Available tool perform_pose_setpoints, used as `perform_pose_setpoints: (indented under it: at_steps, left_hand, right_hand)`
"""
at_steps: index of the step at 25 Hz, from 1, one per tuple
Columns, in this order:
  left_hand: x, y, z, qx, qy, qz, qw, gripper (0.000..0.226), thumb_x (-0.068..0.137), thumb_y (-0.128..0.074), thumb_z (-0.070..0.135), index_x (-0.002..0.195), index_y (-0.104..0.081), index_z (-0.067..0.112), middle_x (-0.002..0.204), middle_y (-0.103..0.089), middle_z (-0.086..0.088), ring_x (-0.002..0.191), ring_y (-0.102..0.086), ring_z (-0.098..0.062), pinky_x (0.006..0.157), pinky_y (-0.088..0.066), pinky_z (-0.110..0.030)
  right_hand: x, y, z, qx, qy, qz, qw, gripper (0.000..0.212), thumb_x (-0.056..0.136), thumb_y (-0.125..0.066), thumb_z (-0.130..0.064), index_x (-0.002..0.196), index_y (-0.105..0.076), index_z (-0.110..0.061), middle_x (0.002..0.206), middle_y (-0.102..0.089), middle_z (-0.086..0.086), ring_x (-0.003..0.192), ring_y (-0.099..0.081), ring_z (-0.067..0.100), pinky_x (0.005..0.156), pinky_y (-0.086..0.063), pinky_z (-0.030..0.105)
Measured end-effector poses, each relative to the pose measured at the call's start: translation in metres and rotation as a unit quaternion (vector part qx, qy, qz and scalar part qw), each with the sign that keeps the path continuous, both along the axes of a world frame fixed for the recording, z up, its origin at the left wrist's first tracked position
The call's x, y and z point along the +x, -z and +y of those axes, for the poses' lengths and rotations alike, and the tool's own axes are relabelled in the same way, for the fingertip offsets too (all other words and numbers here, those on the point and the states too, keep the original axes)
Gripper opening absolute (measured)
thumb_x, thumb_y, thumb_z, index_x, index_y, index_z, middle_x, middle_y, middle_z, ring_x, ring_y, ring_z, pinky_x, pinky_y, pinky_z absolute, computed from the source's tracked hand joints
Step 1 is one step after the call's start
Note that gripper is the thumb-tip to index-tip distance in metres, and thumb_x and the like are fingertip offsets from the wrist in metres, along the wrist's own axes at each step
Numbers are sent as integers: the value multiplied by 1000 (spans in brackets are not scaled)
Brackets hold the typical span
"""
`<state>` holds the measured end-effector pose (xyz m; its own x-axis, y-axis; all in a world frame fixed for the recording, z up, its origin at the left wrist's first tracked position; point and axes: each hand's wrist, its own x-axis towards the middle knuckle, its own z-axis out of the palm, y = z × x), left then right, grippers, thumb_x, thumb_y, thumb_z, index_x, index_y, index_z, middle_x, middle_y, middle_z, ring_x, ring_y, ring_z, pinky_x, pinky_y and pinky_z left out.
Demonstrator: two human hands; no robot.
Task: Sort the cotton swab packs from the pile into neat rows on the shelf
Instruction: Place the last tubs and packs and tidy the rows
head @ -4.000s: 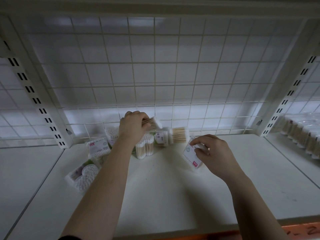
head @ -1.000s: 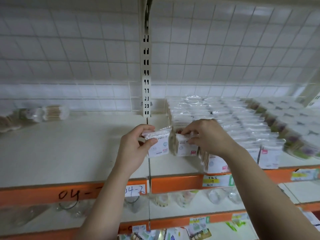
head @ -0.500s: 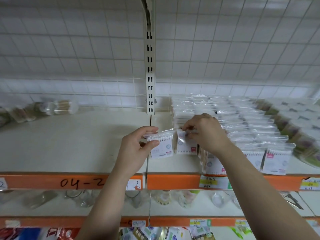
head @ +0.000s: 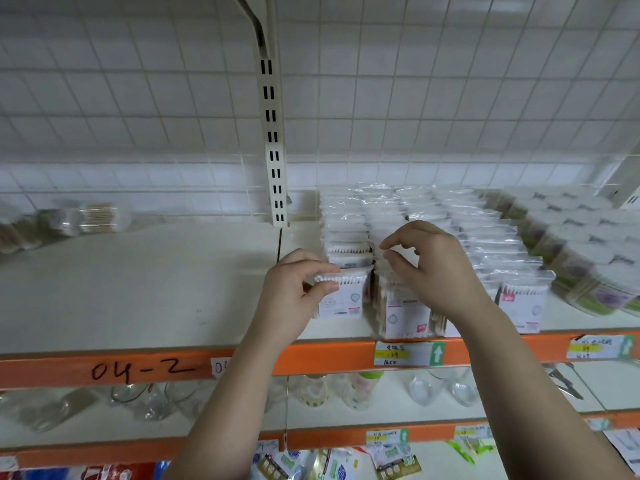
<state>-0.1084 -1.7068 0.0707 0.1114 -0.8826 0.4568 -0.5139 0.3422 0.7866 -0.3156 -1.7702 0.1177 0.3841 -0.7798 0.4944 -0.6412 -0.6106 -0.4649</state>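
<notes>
Head view: right hand point(head: 433, 268) let go, fingers loose and apart above the rows point(head: 491, 233); left hand point(head: 294, 292) still pinches swab pack point(head: 341, 301) on shelf point(head: 138, 289).

Ahead of me a slotted white upright point(head: 273, 150) crosses the wire grid backing point(head: 138, 98). Lower left, the orange rail point(head: 145, 370) reads 04-2; a price label point(head: 408, 353) sits lower centre. I see clear glassware point(head: 145, 400) beneath and colourful packets point(head: 332, 465) at bottom centre.
</notes>
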Motion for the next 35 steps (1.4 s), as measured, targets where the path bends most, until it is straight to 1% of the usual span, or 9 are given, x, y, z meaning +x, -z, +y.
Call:
perform_pose_setpoints:
  at_steps: [4, 11, 16, 18, 21, 25, 28, 31, 35]
  left_hand:
    - [-9, 1, -8, -8, -1, -28, 1000, 22, 79, -75, 11, 97, -74, 22, 94, -56, 10, 79, -59, -11, 72, -48, -17]
    - [-10, 3, -12, -7, 7, -48, 999, 20, 77, -76, 14, 96, -75, 21, 93, -54, 10, 74, -59, -14, 72, -53, -31]
    - [-12, 3, -23, -17, -34, -110, 993, 19, 80, -74, 18, 99, -72, 17, 93, -52, 8, 76, -58, -13, 76, -52, -35]
    - [-12, 5, -24, -19, -36, -111, 993, 19, 81, -74, 19, 100, -71, 17, 95, -52, 6, 77, -58, -13, 77, -52, -35]
    - [-11, 6, -22, -22, -33, -98, 994, 25, 80, -75, 20, 104, -69, 18, 99, -51, 7, 81, -55, -8, 78, -52, -34]
    - [-1, 2, -17, -36, -51, -122, 991, 33, 85, -68, 33, 115, -64, 20, 109, -50, 10, 93, -53, -4, 82, -50, -27]
    - [20, -10, -11, -68, -112, -195, 972, 34, 92, -54, 40, 114, -64, 17, 109, -55, 7, 101, -53, -11, 89, -45, -25]
    - [52, -21, 1, -69, -173, -267, 946, 37, 92, -43, 42, 110, -64, 18, 108, -60, 3, 103, -56, -18, 88, -46, -36]
    - [94, -22, 21, -52, -220, -291, 930, 36, 92, -41, 43, 108, -64, 21, 108, -62, 4, 104, -55, -18, 86, -41, -34]
  right_hand:
    - [-16, 2, 4, -3, 19, 10, 1000, 13, 85, -64, -10, 94, -71, -17, 92, -60, -8, 79, -51, 4, 69, -33, 0]
    - [-26, 9, 7, -4, 22, 9, 1000, 13, 84, -64, -9, 92, -71, -17, 91, -63, -6, 79, -53, 5, 68, -35, 3]
    - [-27, 9, 5, -8, 17, 10, 1000, 13, 84, -64, -9, 91, -71, -17, 90, -62, -7, 79, -52, 3, 68, -34, 3]
    - [-26, 8, 5, -9, 14, 10, 1000, 13, 84, -64, -9, 92, -71, -17, 90, -62, -7, 78, -51, 3, 69, -34, 1]
    - [-25, 8, 4, -8, 12, 12, 1000, 13, 84, -63, -9, 92, -71, -16, 91, -62, -6, 79, -51, 4, 70, -34, 1]
    - [-17, 6, 4, -2, 6, 0, 1000, 14, 85, -63, -9, 93, -70, -18, 90, -59, -10, 80, -50, 3, 70, -32, 0]
    - [4, 1, 3, -6, -13, -5, 1000, 16, 86, -62, -10, 95, -70, -20, 92, -60, -11, 81, -49, 2, 71, -33, 1]
    - [39, -4, 3, -13, -51, -6, 999, 18, 86, -62, -10, 99, -69, -20, 95, -62, -9, 83, -50, 3, 73, -33, 1]
    - [90, -5, 6, -5, -95, -5, 995, 20, 85, -64, -12, 102, -68, -20, 96, -63, -4, 83, -54, 11, 69, -33, 9]
